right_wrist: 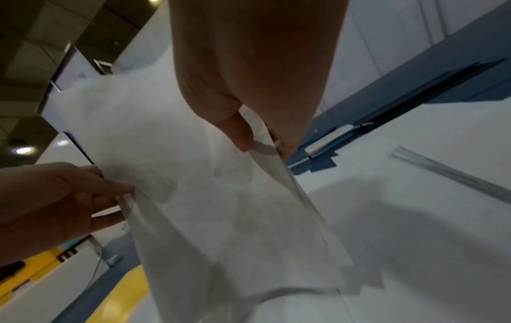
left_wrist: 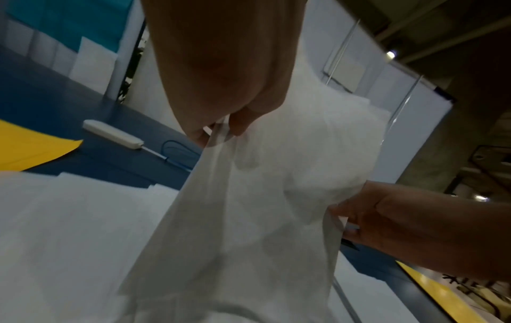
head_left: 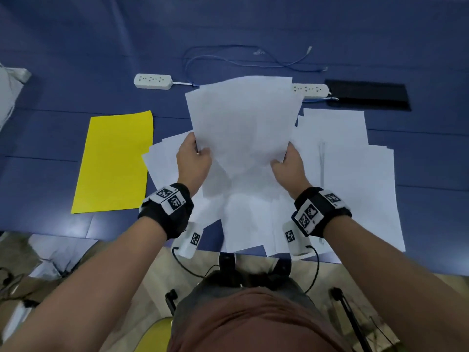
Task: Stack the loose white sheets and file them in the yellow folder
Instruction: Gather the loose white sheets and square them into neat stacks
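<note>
I hold a bundle of white sheets (head_left: 243, 123) upright above the blue table, its edges uneven. My left hand (head_left: 194, 158) pinches the bundle's left edge; in the left wrist view the left hand (left_wrist: 221, 129) has thumb and fingers on the sheets (left_wrist: 276, 185). My right hand (head_left: 288, 162) pinches the right edge, and the right wrist view shows the right hand (right_wrist: 257, 139) clamped on the sheets (right_wrist: 207, 196). More loose white sheets (head_left: 355, 179) lie spread on the table beneath and to the right. The yellow folder (head_left: 114, 161) lies flat and closed at the left.
Two white power strips (head_left: 153, 81) (head_left: 311, 90) and a thin blue cable (head_left: 228, 57) lie behind the sheets. A black flat pad (head_left: 368, 95) sits at the back right. The blue table (head_left: 63, 59) ends at its near edge by my body.
</note>
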